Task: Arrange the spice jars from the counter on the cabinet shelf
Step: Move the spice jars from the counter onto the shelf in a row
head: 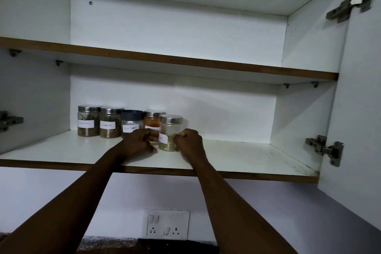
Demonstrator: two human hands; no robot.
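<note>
at 6 o'clock, low on the wall, sits a white socket plate (pixel 167 224), with a dark speckled surface (pixel 107 243) just under it. both forearms rise from the bottom corners toward the lower shelf (pixel 237 159), a white board with a brown front edge. the left hand (pixel 138 142) rests on the shelf at about 11 o'clock of the frame's centre-bottom, its fingers (pixel 151 133) curled and pressed to the left side of the front jar (pixel 170 133). the right hand (pixel 189 139) closes on the jar's right side, fingers bent around the glass, so the jar is gripped between both hands. this jar stands upright on the shelf, steel lid on top, a white label turned to the left, pale greenish flakes low inside. at its 10 o'clock, touching or just behind it, an orange jar (pixel 153 120), partly hidden by the left hand. further to 9 o'clock runs the row along the back wall: a dark-lidded jar (pixel 132 121) with a label reading something like pepper, then a brown jar (pixel 110 122), then the end jar (pixel 88 120), both steel-lidded with labels too small to read. at 12 o'clock hangs the upper shelf (pixel 185 62). at 3 o'clock the open door (pixel 358 88) carries two metal hinges (pixel 325 149).
</note>
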